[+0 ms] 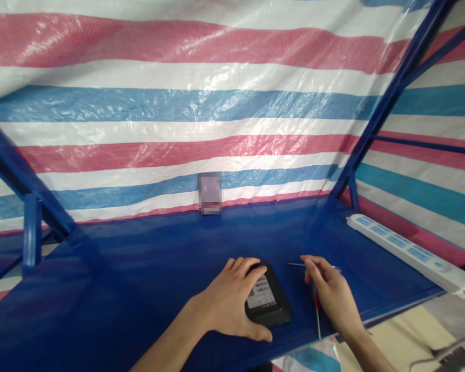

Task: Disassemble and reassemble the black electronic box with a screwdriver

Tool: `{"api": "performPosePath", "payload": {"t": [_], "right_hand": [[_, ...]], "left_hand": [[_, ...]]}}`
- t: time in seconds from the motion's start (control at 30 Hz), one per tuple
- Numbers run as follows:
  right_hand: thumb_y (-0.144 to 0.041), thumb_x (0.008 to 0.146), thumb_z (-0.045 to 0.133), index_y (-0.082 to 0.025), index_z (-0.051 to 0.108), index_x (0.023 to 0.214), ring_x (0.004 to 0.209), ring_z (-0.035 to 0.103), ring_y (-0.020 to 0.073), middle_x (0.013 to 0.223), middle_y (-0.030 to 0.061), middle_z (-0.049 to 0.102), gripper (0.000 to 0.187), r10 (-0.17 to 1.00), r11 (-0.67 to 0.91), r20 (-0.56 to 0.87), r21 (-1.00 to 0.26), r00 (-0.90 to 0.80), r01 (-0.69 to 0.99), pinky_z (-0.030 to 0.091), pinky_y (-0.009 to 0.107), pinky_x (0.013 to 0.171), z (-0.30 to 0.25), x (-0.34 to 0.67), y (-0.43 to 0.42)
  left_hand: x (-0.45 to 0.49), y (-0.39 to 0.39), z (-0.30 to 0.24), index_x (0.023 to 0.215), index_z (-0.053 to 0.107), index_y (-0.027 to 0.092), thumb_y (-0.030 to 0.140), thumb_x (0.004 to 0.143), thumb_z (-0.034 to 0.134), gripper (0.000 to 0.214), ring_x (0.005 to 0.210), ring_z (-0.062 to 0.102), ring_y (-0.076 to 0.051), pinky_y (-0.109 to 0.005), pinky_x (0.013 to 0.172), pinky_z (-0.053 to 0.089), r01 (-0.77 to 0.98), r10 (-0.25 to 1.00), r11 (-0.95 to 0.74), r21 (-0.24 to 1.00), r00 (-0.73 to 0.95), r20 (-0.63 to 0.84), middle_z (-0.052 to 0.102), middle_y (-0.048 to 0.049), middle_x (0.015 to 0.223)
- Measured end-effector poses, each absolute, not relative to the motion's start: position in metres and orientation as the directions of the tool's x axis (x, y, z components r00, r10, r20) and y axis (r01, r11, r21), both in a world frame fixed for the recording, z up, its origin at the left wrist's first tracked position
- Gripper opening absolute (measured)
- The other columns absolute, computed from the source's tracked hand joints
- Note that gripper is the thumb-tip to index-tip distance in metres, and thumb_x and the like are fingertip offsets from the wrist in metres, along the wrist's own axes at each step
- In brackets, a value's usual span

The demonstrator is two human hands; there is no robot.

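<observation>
A small black device [269,302] with a white label lies on the blue table [147,274] near its front edge. My left hand [232,302] rests over the device's left side, fingers curled around it. To the right, my right hand [331,297] is closed on a thin metal tool [298,265] whose tip sticks out to the left, just above the table. A red-handled screwdriver [316,307] lies under that hand.
A white power strip [406,250] lies along the table's right edge. A small blurred card [210,194] leans against the striped tarp wall [217,103] at the back. Blue metal frame bars [387,103] rise at both sides.
</observation>
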State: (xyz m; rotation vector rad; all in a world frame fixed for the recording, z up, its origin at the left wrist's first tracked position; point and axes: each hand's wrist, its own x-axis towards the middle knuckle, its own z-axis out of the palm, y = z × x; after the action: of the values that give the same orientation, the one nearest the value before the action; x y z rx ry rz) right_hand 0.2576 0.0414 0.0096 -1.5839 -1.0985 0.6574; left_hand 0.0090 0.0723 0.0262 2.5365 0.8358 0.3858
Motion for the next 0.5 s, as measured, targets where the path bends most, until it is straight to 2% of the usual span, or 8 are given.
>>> {"api": "performPosePath", "payload": {"t": [0.17, 0.3, 0.4, 0.5], "right_hand": [[-0.069, 0.078, 0.057, -0.02, 0.062, 0.103, 0.043, 0.047, 0.0114, 0.067, -0.002, 0.06, 0.056, 0.87, 0.048, 0.124, -0.985, 0.477, 0.168, 0.038, 0.026, 0.042, 0.007, 0.258, 0.047], [-0.072, 0.077, 0.055, -0.019, 0.059, 0.107, 0.041, 0.04, 0.0091, 0.069, -0.0018, 0.058, 0.06, 0.872, 0.114, 0.124, -0.992, 0.473, 0.05, 0.035, 0.025, 0.039, 0.012, 0.256, 0.069], [-0.07, 0.078, 0.055, -0.021, 0.06, 0.106, 0.043, 0.039, 0.0074, 0.07, -0.0031, 0.056, 0.058, 0.875, 0.177, 0.166, -0.984, 0.455, 0.017, 0.036, 0.024, 0.041, 0.026, 0.249, 0.098], [-0.06, 0.078, 0.06, -0.022, 0.058, 0.117, 0.045, 0.038, 0.0066, 0.071, -0.0047, 0.056, 0.055, 0.884, 0.233, 0.223, -0.972, 0.41, 0.024, 0.035, 0.022, 0.043, 0.037, 0.237, 0.129]], "left_hand": [[0.011, 0.074, 0.026, 0.15, 0.036, 0.022, 0.061, 0.065, 0.077, 0.101, 0.137, 0.039, -0.039, -0.057, 0.115, 0.026, 0.52, 0.634, -0.706, 0.481, 0.767, 0.1, 0.039, -0.0142, 0.153], [0.012, 0.078, 0.025, 0.149, 0.038, 0.022, 0.06, 0.063, 0.08, 0.103, 0.137, 0.038, -0.039, -0.056, 0.115, 0.027, 0.533, 0.649, -0.699, 0.477, 0.753, 0.109, 0.04, -0.0148, 0.154], [0.011, 0.08, 0.023, 0.148, 0.038, 0.022, 0.062, 0.061, 0.08, 0.104, 0.136, 0.04, -0.039, -0.056, 0.114, 0.03, 0.533, 0.656, -0.695, 0.482, 0.745, 0.122, 0.04, -0.0153, 0.153], [0.011, 0.081, 0.022, 0.148, 0.038, 0.02, 0.065, 0.06, 0.08, 0.107, 0.137, 0.039, -0.04, -0.056, 0.113, 0.03, 0.55, 0.672, -0.683, 0.481, 0.731, 0.118, 0.041, -0.0171, 0.152]]}}
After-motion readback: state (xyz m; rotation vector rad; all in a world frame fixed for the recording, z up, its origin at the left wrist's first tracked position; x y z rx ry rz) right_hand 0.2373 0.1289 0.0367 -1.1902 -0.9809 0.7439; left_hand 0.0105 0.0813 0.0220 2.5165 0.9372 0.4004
